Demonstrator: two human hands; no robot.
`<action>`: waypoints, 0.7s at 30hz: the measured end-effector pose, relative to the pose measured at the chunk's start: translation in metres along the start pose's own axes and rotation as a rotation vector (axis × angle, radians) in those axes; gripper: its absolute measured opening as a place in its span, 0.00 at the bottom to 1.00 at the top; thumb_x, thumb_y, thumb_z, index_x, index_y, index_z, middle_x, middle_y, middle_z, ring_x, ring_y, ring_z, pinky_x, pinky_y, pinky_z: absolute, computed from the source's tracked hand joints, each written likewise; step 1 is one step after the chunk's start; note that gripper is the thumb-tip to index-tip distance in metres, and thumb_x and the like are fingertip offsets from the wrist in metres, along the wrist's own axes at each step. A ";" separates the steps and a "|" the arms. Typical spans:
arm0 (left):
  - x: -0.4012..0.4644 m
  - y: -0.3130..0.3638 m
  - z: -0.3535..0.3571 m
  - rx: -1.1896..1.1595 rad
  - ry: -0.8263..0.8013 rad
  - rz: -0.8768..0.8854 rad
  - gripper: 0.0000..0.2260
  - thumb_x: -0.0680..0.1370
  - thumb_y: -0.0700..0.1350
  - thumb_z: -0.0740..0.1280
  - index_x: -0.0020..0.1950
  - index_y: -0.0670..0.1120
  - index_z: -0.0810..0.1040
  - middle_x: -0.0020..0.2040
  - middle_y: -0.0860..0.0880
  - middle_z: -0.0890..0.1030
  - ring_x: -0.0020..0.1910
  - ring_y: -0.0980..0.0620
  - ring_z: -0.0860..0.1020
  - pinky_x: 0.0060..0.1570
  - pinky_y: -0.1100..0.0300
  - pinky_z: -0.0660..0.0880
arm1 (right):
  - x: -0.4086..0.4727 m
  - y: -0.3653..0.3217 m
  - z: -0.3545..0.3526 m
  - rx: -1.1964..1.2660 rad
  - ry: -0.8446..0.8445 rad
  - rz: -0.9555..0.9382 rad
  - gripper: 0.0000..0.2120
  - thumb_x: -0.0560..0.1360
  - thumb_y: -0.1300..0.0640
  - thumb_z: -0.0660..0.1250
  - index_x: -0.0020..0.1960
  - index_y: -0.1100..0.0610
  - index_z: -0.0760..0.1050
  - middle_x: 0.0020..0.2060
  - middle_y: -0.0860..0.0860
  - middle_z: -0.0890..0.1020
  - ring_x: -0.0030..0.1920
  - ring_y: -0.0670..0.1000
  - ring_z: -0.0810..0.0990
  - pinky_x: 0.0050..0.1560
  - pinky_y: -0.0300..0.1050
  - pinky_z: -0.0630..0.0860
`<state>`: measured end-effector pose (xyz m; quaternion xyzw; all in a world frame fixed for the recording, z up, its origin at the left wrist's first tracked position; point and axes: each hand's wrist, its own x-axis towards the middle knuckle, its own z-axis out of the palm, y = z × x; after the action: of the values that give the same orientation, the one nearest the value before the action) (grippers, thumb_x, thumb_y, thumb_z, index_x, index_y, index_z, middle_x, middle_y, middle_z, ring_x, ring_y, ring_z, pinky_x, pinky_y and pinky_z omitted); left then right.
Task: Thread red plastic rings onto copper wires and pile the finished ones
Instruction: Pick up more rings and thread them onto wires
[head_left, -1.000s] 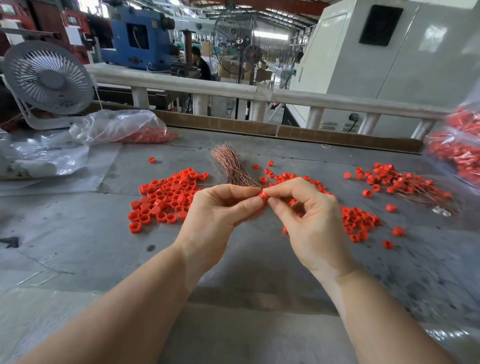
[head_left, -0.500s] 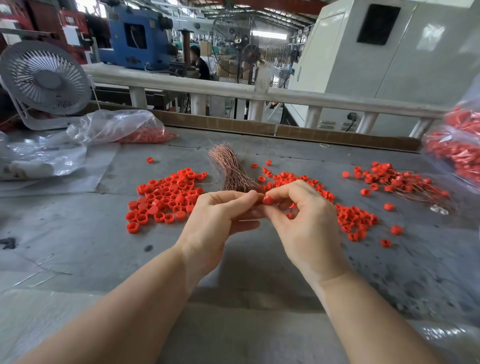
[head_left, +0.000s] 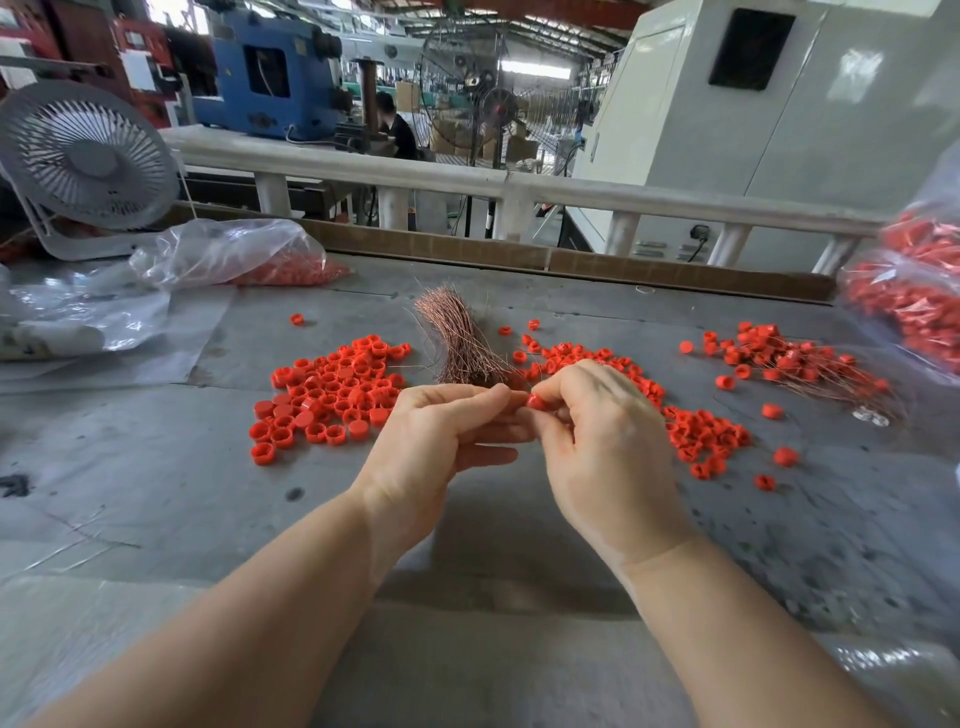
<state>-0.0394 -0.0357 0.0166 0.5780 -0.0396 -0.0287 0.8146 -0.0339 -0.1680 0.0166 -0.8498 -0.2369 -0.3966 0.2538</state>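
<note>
Grey table (head_left: 156, 483): plastic bag (head_left: 223, 249) holds red rings (head_left: 291, 271).

Two hands are showing, the left hand (head_left: 441, 436) and the right hand (head_left: 597, 441), and one red ring (head_left: 536, 401) is sitting between their fingertips. One bundle of copper wires (head_left: 460, 338) is lying on the table (head_left: 156, 493). Loose red rings are lying in two big groups, the left group (head_left: 332, 395) and the right group (head_left: 691, 426), too many for counting. One pile of finished pieces (head_left: 800, 364) is lying far right. One white fan (head_left: 88, 156) is standing at the left.
</note>
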 end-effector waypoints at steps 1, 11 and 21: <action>0.000 0.000 0.000 0.006 -0.001 0.003 0.11 0.75 0.40 0.64 0.38 0.42 0.85 0.37 0.44 0.84 0.36 0.52 0.83 0.33 0.65 0.77 | 0.000 0.000 0.000 -0.013 -0.005 -0.006 0.03 0.66 0.65 0.67 0.35 0.63 0.74 0.32 0.55 0.77 0.35 0.57 0.76 0.38 0.44 0.68; 0.002 -0.002 -0.003 -0.024 -0.028 -0.001 0.07 0.67 0.48 0.69 0.37 0.44 0.83 0.35 0.46 0.83 0.34 0.54 0.81 0.31 0.65 0.77 | -0.001 0.001 0.003 0.010 0.040 -0.044 0.05 0.67 0.64 0.70 0.34 0.63 0.76 0.32 0.55 0.77 0.35 0.57 0.75 0.38 0.46 0.69; 0.006 -0.008 -0.003 -0.055 -0.019 0.017 0.07 0.63 0.43 0.70 0.40 0.44 0.81 0.32 0.49 0.82 0.30 0.58 0.79 0.31 0.67 0.76 | -0.003 0.005 0.006 0.273 -0.005 0.119 0.16 0.66 0.64 0.75 0.50 0.55 0.77 0.39 0.46 0.79 0.40 0.44 0.75 0.43 0.29 0.68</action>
<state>-0.0331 -0.0356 0.0083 0.5548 -0.0515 -0.0285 0.8299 -0.0293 -0.1684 0.0092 -0.8209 -0.2384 -0.3430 0.3894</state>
